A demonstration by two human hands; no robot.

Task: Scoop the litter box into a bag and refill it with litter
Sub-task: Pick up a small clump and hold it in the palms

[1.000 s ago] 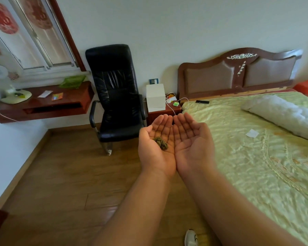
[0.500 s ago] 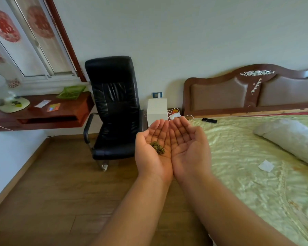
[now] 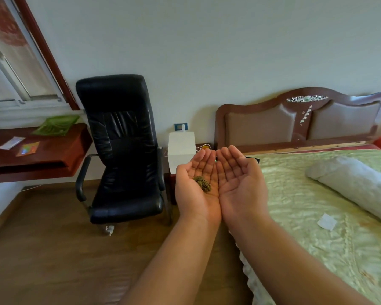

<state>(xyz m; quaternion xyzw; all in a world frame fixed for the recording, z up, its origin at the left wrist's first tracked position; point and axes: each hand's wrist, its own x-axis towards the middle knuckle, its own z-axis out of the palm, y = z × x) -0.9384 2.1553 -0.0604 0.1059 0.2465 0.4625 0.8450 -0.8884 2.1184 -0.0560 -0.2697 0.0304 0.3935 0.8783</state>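
**Both palms cupped, a small clump carried in the left**

On the far left we saw a wooden shelf [image 3: 42, 155] fixed to the wall under the window, with a green tray [image 3: 56, 128] and a few papers lying on it. Beside it stood a black chair [image 3: 119, 150], pushed back against the wall. Next came a white box [image 3: 181, 145] on a low stand, tucked between the chair and the bed.

In the middle we held our hands out together, palms up, little-finger edges touching. Our left hand [image 3: 196, 183] was spread open with the fingers gently bent upward, and a small dark, crumbly clump [image 3: 202, 183] rested in the hollow of its palm, near the seam with the other hand. Our right hand [image 3: 240, 181] was likewise open and cupped, and carried nothing. We judged that the two were pressed side by side to make one bowl, so that nothing could slip between them or roll off an edge.

To the right lay the bed [image 3: 317, 216] with its green cover, a rolled white blanket [image 3: 350, 183] and a scrap of paper [image 3: 327, 221] on it.

We could see neither litter box, bag nor litter, so the clump had nowhere to go yet.
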